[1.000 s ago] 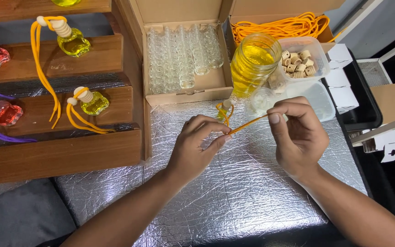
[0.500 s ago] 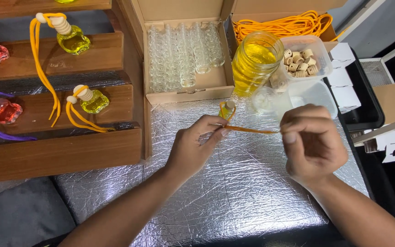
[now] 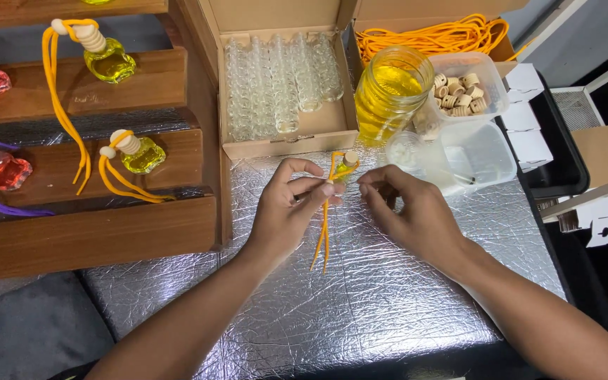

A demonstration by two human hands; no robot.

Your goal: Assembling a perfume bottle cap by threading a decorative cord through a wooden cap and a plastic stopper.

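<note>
Small corked bottle (image 3: 347, 163) with looped orange cord (image 3: 324, 232) dangling toward 6 o'clock, pinched in left hand (image 3: 291, 211); right hand (image 3: 416, 214) grip empty, fingers curled.

Orange cord (image 3: 324, 232); yellow liquid jar (image 3: 388, 91); silver crinkled foil (image 3: 360, 302).

This is a small craft workshop (probably home-made goods). A carton of empty glass vials (image 3: 276, 77), cork stoppers (image 3: 459, 95) and wooden display steps (image 3: 93, 169) show it.

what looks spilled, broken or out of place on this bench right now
Nothing stands out. The jar of yellow liquid stands upright, the empty vials lie boxed in rows, and the wooden caps sit in their tub. The left hand pinches the small bottle, its orange cord hanging.
</note>
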